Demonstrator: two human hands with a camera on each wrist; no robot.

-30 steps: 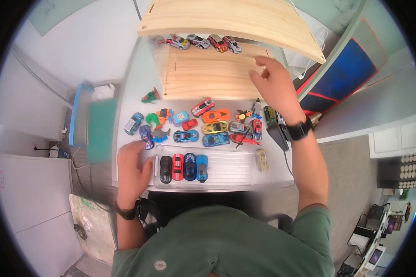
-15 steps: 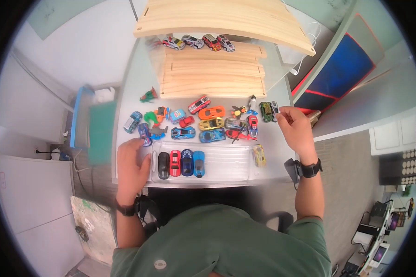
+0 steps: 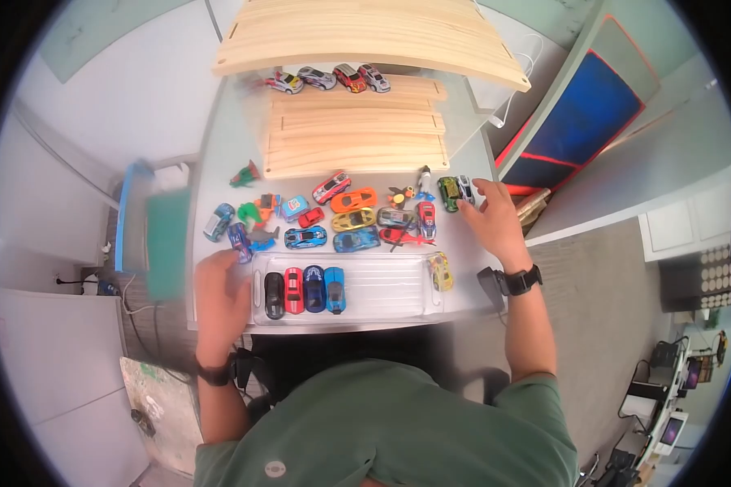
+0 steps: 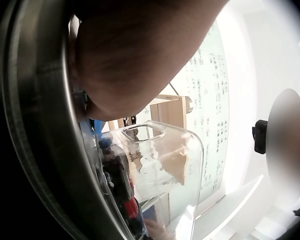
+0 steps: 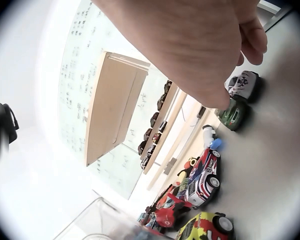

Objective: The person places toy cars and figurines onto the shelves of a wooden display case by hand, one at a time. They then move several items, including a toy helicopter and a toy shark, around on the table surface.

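Observation:
My right hand is at the table's right side, thumb and fingers spread beside a white and black toy car. That car stands against a green toy car; in the right wrist view the thumb overlaps the green car. My left hand is relaxed at the left end of a clear plastic tray, its fingertips close to a purple-blue toy car. In the tray, at its left end, black, red, dark blue and light blue cars stand side by side.
Several toy cars, among them an orange car, and small figures lie behind the tray. A yellow car stands at the tray's right end. A wooden shelf with cars on it is at the back, its top board overhanging.
My right hand has come back from the shelf to the cars at the right, and its fingers have spread wider. My left hand has stayed by the tray. The whole view has shifted slightly.

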